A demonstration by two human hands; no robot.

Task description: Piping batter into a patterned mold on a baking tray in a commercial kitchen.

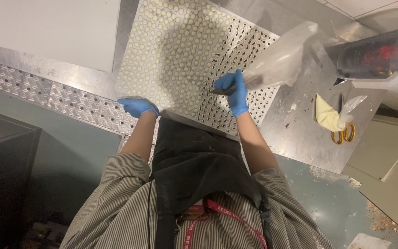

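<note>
Here the right hand (234, 93), in a blue glove, is closed around the neck of a clear piping bag (279, 57), its dark tip pointing toward nine o'clock just over the perforated tray (162, 46); the bag's loose end rises toward two o'clock. The left hand (137, 106), also gloved, curls its fingers over the tray's near edge at about seven o'clock. Bare steel table (300, 133) lies open toward four o'clock, where yellow-handled scissors (344, 133) rest beside a crumpled yellow bag (326, 116).
</note>
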